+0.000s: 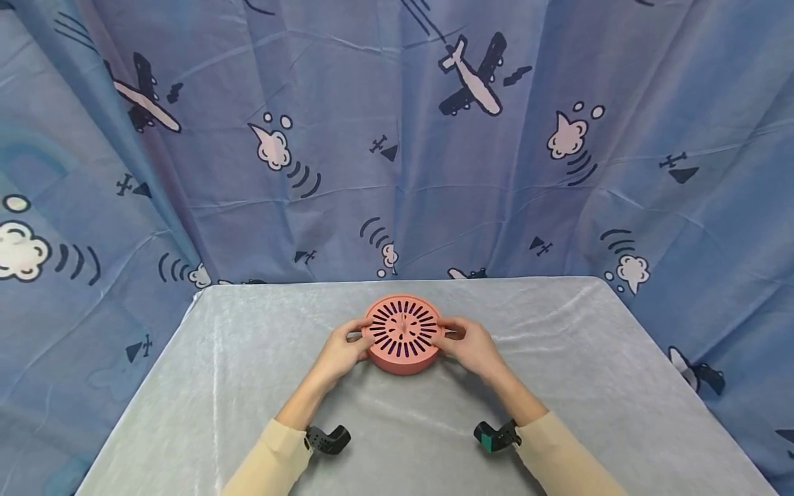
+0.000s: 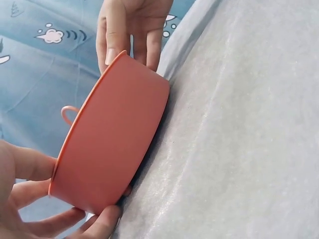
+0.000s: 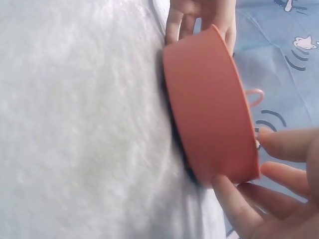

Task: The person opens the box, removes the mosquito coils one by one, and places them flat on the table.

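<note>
A round coral-pink mosquito coil holder (image 1: 403, 365) is at the far middle of the table, its slotted lid facing up. A small loop (image 2: 69, 115) stands up from the lid. My left hand (image 1: 340, 351) grips the holder's left side, with the thumb at the lid's rim and the other fingers against the side wall. On the opposite side, my right hand (image 1: 473, 348) grips it the same way; in the right wrist view its fingertips (image 3: 227, 191) touch the wall near the bottom. A dark shadow runs under the base; whether it is slightly raised I cannot tell.
A pale grey cloth (image 1: 397, 427) covers the table. Behind and at both sides hangs a blue curtain (image 1: 347, 89) printed with planes and clouds. Black wrist devices (image 1: 329, 439) sit on both forearms, below cream sleeves.
</note>
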The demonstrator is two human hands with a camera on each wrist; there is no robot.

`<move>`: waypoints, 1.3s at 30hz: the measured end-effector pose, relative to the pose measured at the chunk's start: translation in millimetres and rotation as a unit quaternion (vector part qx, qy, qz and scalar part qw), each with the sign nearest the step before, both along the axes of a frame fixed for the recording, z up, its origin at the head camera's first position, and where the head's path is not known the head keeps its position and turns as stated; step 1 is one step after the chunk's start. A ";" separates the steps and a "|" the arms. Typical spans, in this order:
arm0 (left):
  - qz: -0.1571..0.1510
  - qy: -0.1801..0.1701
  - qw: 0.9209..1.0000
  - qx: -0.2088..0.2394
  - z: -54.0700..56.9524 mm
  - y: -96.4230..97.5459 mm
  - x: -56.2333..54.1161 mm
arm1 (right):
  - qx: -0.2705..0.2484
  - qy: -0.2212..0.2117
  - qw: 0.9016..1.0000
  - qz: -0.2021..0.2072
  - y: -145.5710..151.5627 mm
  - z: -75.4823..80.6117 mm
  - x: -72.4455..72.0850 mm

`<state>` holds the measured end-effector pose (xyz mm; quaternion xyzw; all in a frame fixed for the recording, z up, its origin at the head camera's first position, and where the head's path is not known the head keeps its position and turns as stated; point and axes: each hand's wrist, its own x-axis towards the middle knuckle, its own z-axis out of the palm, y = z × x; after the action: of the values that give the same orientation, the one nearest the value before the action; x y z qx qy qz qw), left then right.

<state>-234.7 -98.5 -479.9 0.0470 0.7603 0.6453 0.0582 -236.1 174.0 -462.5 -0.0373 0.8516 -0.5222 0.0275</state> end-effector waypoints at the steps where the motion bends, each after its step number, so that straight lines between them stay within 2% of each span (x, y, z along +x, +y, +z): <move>1: -0.001 0.001 1.000 -0.005 -0.1 -0.6 -0.3 | 0.011 0.003 1.000 0.001 0.9 2.0 -0.6; 10: -0.009 0.019 0.999 -0.035 0.0 -3.9 -2.6 | 0.113 0.042 0.993 0.001 7.7 33.0 -3.0; 14: -0.005 0.020 0.999 -0.047 1.1 -4.5 -3.8 | 0.119 0.058 0.991 0.004 2.5 45.7 -3.5; 18: -0.008 0.015 0.999 -0.046 2.3 -4.3 -5.6 | 0.099 0.075 0.992 0.014 -7.4 52.0 -4.9; 27: -0.020 0.015 0.999 -0.025 -1.4 -5.5 -5.1 | 0.058 0.088 0.994 0.033 -35.1 43.6 -10.3; 34: -0.016 0.010 1.000 -0.023 1.4 -5.5 -5.5 | -0.001 0.041 0.999 0.032 -52.9 36.2 -17.7; 39: -0.017 0.013 1.000 -0.023 2.9 -5.4 -6.1 | -0.035 0.004 0.998 0.042 -61.4 29.7 -23.0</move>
<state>-240.8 -103.9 -477.0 0.0669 0.7747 0.6260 0.0598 -259.1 112.7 -432.7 -0.0761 0.8307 -0.5497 0.0448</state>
